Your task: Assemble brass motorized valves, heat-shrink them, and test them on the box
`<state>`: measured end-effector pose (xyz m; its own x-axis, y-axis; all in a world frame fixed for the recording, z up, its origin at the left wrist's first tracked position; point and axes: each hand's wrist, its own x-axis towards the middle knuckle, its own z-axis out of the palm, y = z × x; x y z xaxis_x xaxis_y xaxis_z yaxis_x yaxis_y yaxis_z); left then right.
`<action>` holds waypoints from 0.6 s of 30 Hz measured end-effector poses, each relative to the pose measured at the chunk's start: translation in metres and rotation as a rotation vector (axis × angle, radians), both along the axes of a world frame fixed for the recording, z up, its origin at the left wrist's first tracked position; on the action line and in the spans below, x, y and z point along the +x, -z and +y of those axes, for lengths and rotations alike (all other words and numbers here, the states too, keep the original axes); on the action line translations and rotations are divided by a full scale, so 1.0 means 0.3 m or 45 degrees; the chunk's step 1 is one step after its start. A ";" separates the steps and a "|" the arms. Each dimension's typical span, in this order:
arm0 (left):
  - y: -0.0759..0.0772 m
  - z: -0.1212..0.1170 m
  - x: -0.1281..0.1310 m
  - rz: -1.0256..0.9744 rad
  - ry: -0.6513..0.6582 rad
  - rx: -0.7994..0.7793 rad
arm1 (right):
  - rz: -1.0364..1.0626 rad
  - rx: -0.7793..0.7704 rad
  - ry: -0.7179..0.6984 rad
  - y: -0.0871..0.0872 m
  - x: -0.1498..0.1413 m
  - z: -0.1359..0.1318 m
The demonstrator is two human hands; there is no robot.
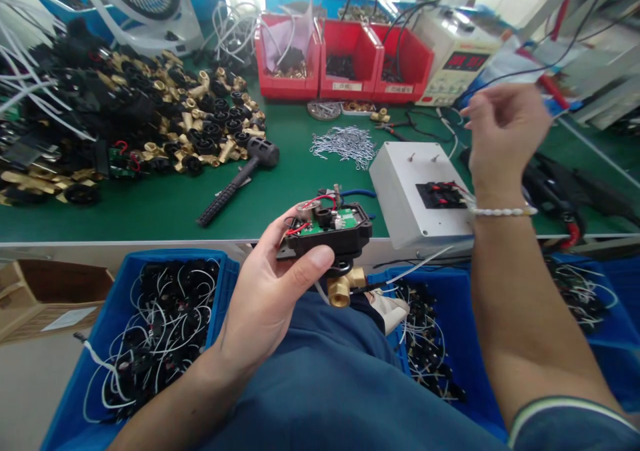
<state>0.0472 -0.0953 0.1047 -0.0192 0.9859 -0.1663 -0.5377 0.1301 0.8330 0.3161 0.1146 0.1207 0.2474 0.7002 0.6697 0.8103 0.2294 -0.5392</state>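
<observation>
My left hand [265, 281] is closed around an electric valve actuator [327, 241], holding it above my lap at the table's front edge. Its black housing is uncovered, showing a green circuit board, red wires and a small round motor. A brass valve body [341, 290] hangs beneath the housing. My right hand [510, 128] is raised beyond the white switch box [420, 191], its fingers curled and pinched together in front of the power supply [457, 58]. What lies between those fingertips, if anything, is too small to make out.
Brass valves with black parts [200, 114] are heaped on the left of the green table, with a black mallet [240, 178] beside them. Metal pins [345, 146] lie below red bins [347, 54]. Blue crates [227, 271] of wired parts flank my legs.
</observation>
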 end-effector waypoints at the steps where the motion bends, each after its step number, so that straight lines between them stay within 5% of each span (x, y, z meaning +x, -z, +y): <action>1: 0.001 0.000 -0.001 0.036 0.002 0.000 | 0.036 0.183 -0.046 -0.014 -0.013 -0.031; 4: -0.003 0.000 0.001 0.090 -0.050 0.006 | 0.257 0.412 -0.595 -0.040 -0.112 -0.217; 8: -0.012 -0.002 0.004 0.063 -0.048 -0.009 | 0.579 -0.510 -1.194 -0.019 -0.283 -0.512; 11: -0.009 -0.006 -0.001 0.086 0.021 -0.007 | 0.865 -0.805 -1.307 0.016 -0.349 -0.612; 18: 0.020 -0.009 -0.014 0.202 0.100 0.043 | 1.201 -0.753 -1.234 0.059 -0.367 -0.611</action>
